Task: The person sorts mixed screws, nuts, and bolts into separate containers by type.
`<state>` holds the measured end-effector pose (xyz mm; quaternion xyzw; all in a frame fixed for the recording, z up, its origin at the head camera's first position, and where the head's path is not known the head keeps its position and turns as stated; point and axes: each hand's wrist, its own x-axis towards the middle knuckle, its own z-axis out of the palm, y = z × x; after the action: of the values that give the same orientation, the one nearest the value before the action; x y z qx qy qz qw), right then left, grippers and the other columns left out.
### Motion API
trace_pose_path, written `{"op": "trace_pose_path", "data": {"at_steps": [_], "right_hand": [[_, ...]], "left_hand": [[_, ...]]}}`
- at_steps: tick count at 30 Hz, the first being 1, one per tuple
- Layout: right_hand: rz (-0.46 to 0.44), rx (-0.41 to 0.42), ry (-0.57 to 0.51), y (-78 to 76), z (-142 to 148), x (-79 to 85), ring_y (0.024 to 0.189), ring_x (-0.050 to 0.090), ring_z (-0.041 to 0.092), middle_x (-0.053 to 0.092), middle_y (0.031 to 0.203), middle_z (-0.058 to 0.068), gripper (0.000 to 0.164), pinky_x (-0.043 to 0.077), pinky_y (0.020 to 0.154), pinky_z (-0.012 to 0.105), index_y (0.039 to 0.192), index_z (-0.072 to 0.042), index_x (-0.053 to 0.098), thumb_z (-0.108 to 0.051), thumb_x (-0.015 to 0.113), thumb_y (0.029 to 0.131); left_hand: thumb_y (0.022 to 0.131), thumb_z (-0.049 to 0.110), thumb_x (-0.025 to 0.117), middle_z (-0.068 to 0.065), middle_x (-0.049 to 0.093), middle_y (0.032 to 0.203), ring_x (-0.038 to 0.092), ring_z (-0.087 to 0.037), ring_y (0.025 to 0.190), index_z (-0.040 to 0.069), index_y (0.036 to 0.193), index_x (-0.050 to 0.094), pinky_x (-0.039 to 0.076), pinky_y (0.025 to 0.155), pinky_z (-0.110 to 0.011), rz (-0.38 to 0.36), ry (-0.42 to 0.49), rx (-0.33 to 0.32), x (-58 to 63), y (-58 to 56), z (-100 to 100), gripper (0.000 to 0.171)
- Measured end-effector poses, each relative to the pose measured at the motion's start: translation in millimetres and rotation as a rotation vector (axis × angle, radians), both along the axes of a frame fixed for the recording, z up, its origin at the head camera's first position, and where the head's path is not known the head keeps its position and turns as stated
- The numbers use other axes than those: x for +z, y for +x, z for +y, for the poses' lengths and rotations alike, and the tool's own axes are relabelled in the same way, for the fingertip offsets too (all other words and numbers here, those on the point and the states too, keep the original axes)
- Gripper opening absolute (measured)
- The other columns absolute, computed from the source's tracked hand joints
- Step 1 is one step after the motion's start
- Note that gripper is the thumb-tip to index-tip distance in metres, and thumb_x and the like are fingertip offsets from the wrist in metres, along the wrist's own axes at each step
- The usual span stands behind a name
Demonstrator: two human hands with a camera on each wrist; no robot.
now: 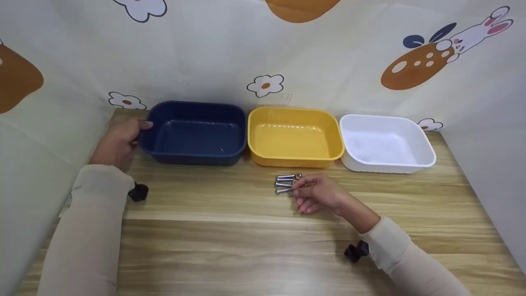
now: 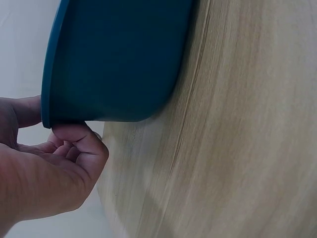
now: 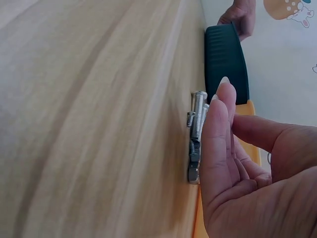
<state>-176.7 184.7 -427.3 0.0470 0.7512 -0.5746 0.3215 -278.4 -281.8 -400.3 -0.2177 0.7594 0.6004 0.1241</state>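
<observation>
At the back-left corner of the surface (image 1: 230,246), the left hand (image 1: 119,138) pinches the navy bin (image 1: 193,159) by its rim, fingers curled underneath, probably to steady it. The yellow bin (image 1: 294,162) and white bin (image 1: 386,167) line the back edge, seemingly for easy reach. Silver bolts (image 1: 283,185) lie before the yellow one; the right hand's (image 1: 320,193) fingers are close together there, whether pinching anything I cannot tell.

Bolts (image 1: 283,190), mid-frame: shiny metal. Navy bin (image 1: 193,159), yellow bin (image 1: 294,163), white bin (image 1: 386,167): smooth plastic. Tabletop (image 1: 230,246): wood-grained, low sheen.
</observation>
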Motion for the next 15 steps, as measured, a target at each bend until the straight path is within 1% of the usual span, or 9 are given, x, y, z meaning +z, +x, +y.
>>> {"op": "trace_pose_path", "data": {"at_steps": [6,11,15], "right_hand": [[0.001,0.031,0.013,0.8,-1.0,-5.8,0.057,0.065,0.013,0.065,0.070,0.006,0.019,0.055,0.054,0.028,0.108,0.003,0.063,-0.008,0.062,0.092],[0.002,0.033,0.048,-0.2,-3.7,-9.1,0.057,0.066,0.014,0.067,0.069,0.007,0.017,0.055,0.053,0.028,0.106,0.001,0.065,-0.007,0.065,0.090],[0.011,0.035,0.056,0.1,-4.7,-11.3,0.057,0.066,0.016,0.068,0.069,0.008,0.019,0.055,0.052,0.028,0.105,0.001,0.065,-0.007,0.067,0.089]], "left_hand": [[0.096,0.017,0.058,0.011,0.056,0.080,0.051,-0.009,0.080,0.009,0.115,0.056,0.042,0.069,-0.022,0.009,0.009,-0.004,-0.6,1.1,-0.8,0.020],[0.096,0.015,0.059,0.011,0.057,0.073,0.052,-0.006,0.071,0.007,0.112,0.057,0.041,0.063,-0.020,0.026,0.015,-0.014,-0.2,1.5,-1.7,0.018],[0.096,0.016,0.059,0.011,0.055,0.071,0.050,-0.006,0.068,0.009,0.107,0.056,0.041,0.061,-0.020,0.025,0.013,-0.006,1.7,0.5,-0.5,0.013]]}}
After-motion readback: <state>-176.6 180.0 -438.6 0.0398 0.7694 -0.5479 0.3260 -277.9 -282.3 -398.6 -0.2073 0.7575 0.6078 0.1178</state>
